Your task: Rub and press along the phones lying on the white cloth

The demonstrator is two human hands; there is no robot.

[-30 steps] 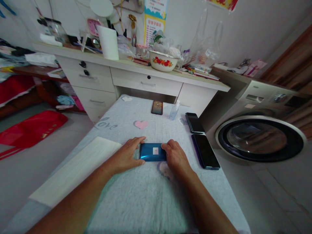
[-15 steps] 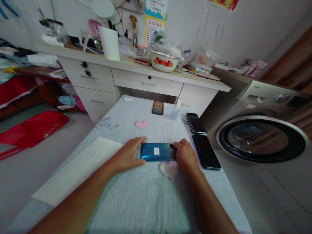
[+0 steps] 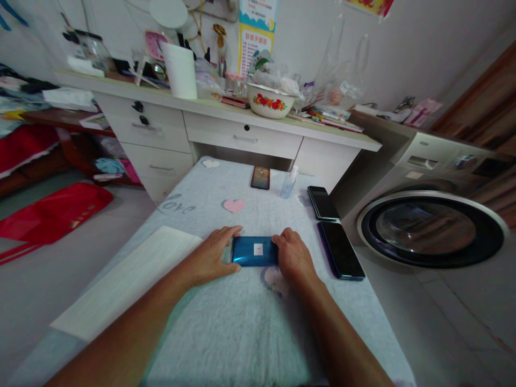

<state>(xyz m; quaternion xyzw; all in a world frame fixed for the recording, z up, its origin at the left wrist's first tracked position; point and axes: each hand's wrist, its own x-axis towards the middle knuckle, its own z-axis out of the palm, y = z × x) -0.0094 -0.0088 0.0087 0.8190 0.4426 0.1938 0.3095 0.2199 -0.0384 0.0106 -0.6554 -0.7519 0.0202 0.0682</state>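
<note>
A blue smartphone [image 3: 246, 252] lies sideways, back up, over the cloth-covered table, a small white square sticker on it. My left hand [image 3: 217, 255] grips its left end, thumb at the near edge and fingers at the far edge. My right hand [image 3: 295, 255] is closed over the right end, its thumb on the phone's back, hiding the camera part. Whether anything else is under the right fingers is hidden. To the right lie two dark phones, the nearer one [image 3: 342, 251] and the farther one [image 3: 323, 203], screens up.
A white sheet [image 3: 129, 282] lies beside my left forearm. Farther back stand a clear spray bottle [image 3: 288, 184] and a brown-screened phone [image 3: 260, 178]. Beyond is a white desk [image 3: 242, 141] with a flowered bowl [image 3: 271, 102]; a washing machine [image 3: 427, 215] stands at right.
My right hand has slid left along the phone's back, covering the camera part that showed before. My left hand and the phone have stayed in place.
</note>
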